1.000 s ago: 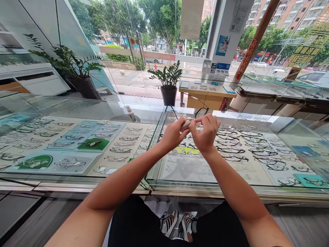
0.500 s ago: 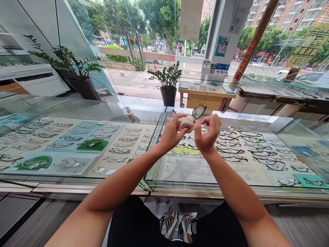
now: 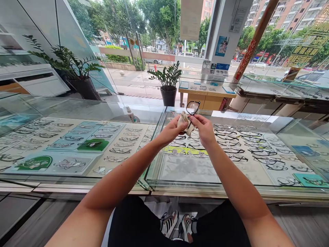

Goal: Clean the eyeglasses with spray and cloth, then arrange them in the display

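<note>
A pair of dark-rimmed eyeglasses (image 3: 192, 107) is held up over the glass counter, one lens standing clear above my fingers. My left hand (image 3: 170, 131) is closed on a beige cleaning cloth (image 3: 183, 120) folded around the other part of the glasses. That covered lens is hidden. Thumb and fingers of my right hand (image 3: 204, 129) pinch the glasses near the middle of the frame, close beside the cloth. The cloth's loose end hangs between the two hands.
Under my hands, a glass display case (image 3: 190, 171) holds rows of eyeglasses. Another case (image 3: 94, 157) adjoins it on the left, with a white bottle (image 3: 130, 114) on or behind its top. A potted plant (image 3: 168, 85) and a wooden cabinet (image 3: 205, 100) stand beyond the counter.
My right hand has moved slightly left and down, from curled beside the cloth to pinching the frame. The exposed lens has shifted left and turned; the cloth's end now hangs lower.
</note>
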{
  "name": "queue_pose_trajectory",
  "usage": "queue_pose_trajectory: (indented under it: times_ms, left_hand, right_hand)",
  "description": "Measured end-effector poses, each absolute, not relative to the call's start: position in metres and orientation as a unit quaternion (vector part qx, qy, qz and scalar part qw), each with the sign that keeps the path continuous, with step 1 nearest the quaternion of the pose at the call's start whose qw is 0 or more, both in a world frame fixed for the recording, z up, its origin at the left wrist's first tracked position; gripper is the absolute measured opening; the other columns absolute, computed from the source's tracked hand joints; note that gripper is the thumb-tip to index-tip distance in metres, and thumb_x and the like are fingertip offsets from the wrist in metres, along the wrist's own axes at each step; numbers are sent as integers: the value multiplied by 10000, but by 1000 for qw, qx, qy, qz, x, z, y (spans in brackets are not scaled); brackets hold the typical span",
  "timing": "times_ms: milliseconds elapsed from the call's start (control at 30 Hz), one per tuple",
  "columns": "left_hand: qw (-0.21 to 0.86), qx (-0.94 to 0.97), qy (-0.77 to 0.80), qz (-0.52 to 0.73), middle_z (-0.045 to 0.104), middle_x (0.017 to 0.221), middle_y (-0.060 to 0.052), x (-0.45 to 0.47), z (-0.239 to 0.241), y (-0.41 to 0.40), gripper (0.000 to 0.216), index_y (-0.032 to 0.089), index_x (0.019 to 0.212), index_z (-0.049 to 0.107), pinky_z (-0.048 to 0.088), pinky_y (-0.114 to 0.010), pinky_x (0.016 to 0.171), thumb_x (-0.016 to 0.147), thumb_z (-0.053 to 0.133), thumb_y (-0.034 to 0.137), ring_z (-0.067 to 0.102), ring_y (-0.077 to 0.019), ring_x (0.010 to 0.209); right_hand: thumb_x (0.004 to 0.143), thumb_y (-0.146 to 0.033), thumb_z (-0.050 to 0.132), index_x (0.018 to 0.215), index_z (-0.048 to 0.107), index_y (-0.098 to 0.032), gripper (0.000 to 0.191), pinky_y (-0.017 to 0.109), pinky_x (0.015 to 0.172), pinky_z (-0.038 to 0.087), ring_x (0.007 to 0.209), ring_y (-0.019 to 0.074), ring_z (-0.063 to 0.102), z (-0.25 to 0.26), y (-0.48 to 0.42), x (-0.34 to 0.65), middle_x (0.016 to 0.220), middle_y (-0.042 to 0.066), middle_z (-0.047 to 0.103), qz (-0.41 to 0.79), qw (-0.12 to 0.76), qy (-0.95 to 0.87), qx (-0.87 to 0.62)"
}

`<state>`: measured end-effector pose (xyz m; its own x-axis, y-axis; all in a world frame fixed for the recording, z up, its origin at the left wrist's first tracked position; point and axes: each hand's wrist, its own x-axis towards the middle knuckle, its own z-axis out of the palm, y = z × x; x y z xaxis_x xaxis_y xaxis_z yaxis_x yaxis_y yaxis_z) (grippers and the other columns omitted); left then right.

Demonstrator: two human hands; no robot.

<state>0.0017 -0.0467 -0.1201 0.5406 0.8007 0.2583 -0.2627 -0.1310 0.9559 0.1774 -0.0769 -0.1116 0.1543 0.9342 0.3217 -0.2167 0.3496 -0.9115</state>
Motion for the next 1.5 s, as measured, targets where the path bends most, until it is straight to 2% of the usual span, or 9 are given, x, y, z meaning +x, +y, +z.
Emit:
queue_pose_trajectory:
  times_ms: [133, 233, 467, 700, 833, 1033, 1100, 1300, 1500]
  left_hand:
    - [653, 580, 223, 433, 794, 1033, -71, 3, -127, -41, 819, 206, 1186, 755, 607, -316, 760, 844, 813, 948, 752, -213, 903]
    - [672, 549, 233, 439, 799, 971, -80, 3, -132, -35, 851, 198, 1161, 780, 612, -328, 742, 845, 768, 988, 761, -238, 902]
    - [668, 576, 202, 426, 779, 962, -74, 1, -124, -42, 693, 179, 1060, 795, 583, -300, 744, 865, 892, 837, 706, -193, 845]
    - [629, 634, 188, 408, 714, 854, -34, 0, -117, -46, 619, 162, 972, 765, 539, -319, 791, 882, 931, 752, 654, -178, 808]
    - [610, 647, 194, 415, 653, 794, -10, 0, -119, -42, 587, 170, 916, 736, 449, -307, 724, 848, 974, 702, 570, -155, 742]
    - [596, 645, 201, 433, 580, 763, 21, 3, -118, -47, 601, 149, 942, 727, 292, -267, 637, 805, 1022, 654, 434, -102, 676]
    - [590, 642, 204, 444, 575, 744, 31, 6, -118, -49, 610, 151, 959, 730, 307, -258, 624, 792, 1029, 656, 437, -98, 661]
    - [578, 622, 215, 482, 691, 786, 9, 11, -118, -54, 715, 155, 1097, 744, 512, -274, 647, 788, 991, 751, 589, -132, 678]
    - [531, 617, 244, 527, 664, 673, 16, 11, -118, -57, 734, 165, 940, 719, 443, -268, 546, 798, 921, 856, 559, -126, 579]
  right_hand:
    - [702, -656, 984, 897, 853, -281, 442, 393, 771, 587, 855, 232, 678, -114, -76, 177, 898, 31, 817, 437, 662, -487, -365]
    - [725, -661, 972, 902, 845, -283, 436, 395, 780, 592, 859, 231, 681, -115, -75, 178, 892, 27, 804, 429, 664, -493, -364]
    - [715, -644, 999, 913, 870, -279, 435, 374, 758, 594, 815, 206, 658, -115, -75, 177, 872, 16, 783, 444, 669, -489, -342]
    - [691, -663, 1025, 949, 922, -297, 460, 361, 844, 635, 990, 228, 735, -120, -71, 177, 1092, 35, 824, 471, 663, -480, -329]
    - [672, -653, 1056, 918, 930, -308, 443, 351, 971, 621, 1043, 212, 741, -121, -70, 176, 1086, 11, 830, 486, 668, -471, -309]
    - [607, -659, 1080, 928, 918, -282, 521, 334, 838, 601, 931, 207, 735, -119, -71, 175, 983, 19, 859, 536, 651, -437, -313]
    - [604, -646, 1086, 938, 909, -275, 529, 334, 825, 600, 948, 215, 741, -119, -71, 175, 1002, 30, 868, 539, 650, -433, -315]
    - [678, -663, 1059, 921, 920, -287, 470, 306, 842, 601, 957, 192, 709, -114, -76, 174, 1000, 14, 815, 517, 643, -486, -288]
    - [782, -715, 983, 839, 895, -254, 473, 376, 927, 620, 1037, 230, 694, -113, -79, 172, 1093, 49, 788, 476, 635, -543, -273]
